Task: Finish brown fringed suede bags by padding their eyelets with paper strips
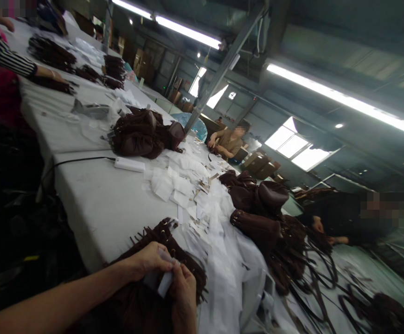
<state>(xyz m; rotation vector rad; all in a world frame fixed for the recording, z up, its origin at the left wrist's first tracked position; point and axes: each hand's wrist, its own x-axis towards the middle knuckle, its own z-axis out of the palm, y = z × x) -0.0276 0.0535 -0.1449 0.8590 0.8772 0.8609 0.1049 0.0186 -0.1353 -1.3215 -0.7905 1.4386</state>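
Observation:
A dark brown fringed bag (182, 253) with metal eyelets lies at the near edge of the table, close to me. Above it, my left hand (155, 260) pinches a thin whitish strip (166, 283), paper or film, between thumb and fingers. My right hand (185, 290) is closed on the same strip, its fingertips meeting those of the left. The strip hangs folded between both hands in front of the bag. Part of the bag is hidden behind my hands and forearm, and its lower part is dark.
White paper pieces (184, 185) and crumpled sheets (222, 250) cover the table's middle. Brown bags pile up ahead (135, 134) and at right (257, 195), with long straps. A white power strip (129, 164) trails a cable over the edge. Several co-workers handle brown goods around the table.

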